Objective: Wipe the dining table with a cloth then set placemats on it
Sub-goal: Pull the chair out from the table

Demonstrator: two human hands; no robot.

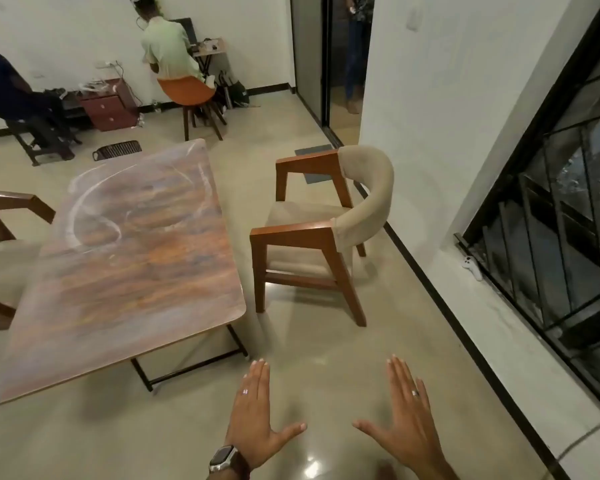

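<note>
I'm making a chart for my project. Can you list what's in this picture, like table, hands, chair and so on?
table: wooden top, white smear marks on far half, nothing on it
left hand: open, empty, over the floor
right hand: open, empty, over the floor
cloth: not in view
placemats: not in view
chair: beside table's right side, apart from it

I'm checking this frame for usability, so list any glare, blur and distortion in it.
Head view: a ceiling light glares off the glossy beige floor between the open left hand and open right hand. The brown wood-grain dining table looks motion-smeared, with pale streaks near its far end. The wide lens bows the barred black window and the walls.
</note>
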